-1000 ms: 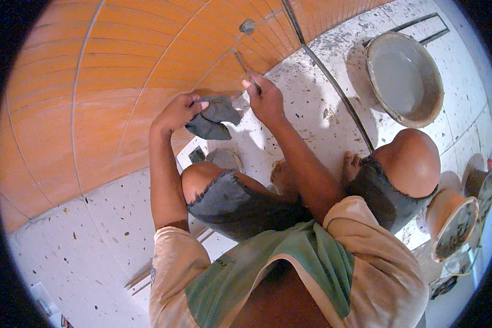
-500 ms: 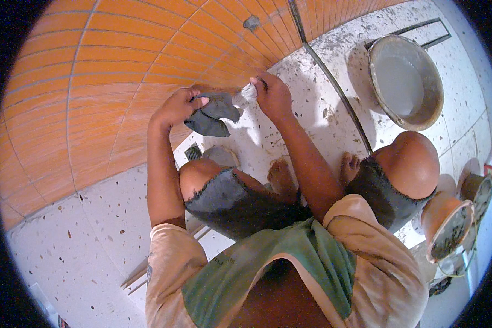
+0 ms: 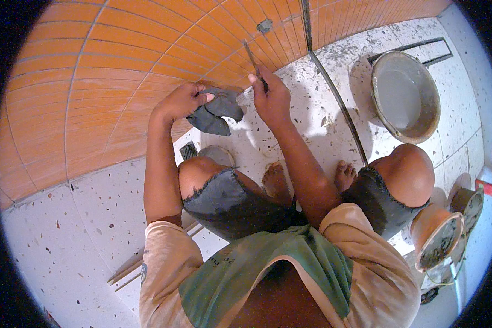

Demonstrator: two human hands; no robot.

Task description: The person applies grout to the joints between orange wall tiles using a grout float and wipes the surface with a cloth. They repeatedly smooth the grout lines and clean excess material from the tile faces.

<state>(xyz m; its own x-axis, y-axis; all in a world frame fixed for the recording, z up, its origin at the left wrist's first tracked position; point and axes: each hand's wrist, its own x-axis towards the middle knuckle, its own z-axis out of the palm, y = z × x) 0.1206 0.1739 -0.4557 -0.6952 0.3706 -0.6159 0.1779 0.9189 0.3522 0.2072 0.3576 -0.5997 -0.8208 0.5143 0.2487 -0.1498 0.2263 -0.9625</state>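
My left hand (image 3: pixel 176 103) is closed on a dark grey rag (image 3: pixel 216 112), which hangs in two ragged flaps in front of the orange tiled wall (image 3: pixel 131 65). To its right, my right hand (image 3: pixel 272 98) grips a putty knife (image 3: pixel 250 55) by its dark handle. The blade shows nearly edge-on and points up toward the wall; I cannot tell whether it touches the tiles. Between the rag and my right hand there is a small gap.
A large round basin (image 3: pixel 404 95) of greyish water stands at the far right, beside a dark-framed floor drain (image 3: pixel 437 52). Nearer right are an orange bucket (image 3: pixel 437 232) and a grey bucket (image 3: pixel 467 210). A round grey container (image 3: pixel 216 157) sits beyond my left knee, near a small drain grate (image 3: pixel 188 150).
My right hand has turned the putty knife, so its blade swings from beside the rag to point up along the wall. The left hand still holds the rag in nearly the same place.
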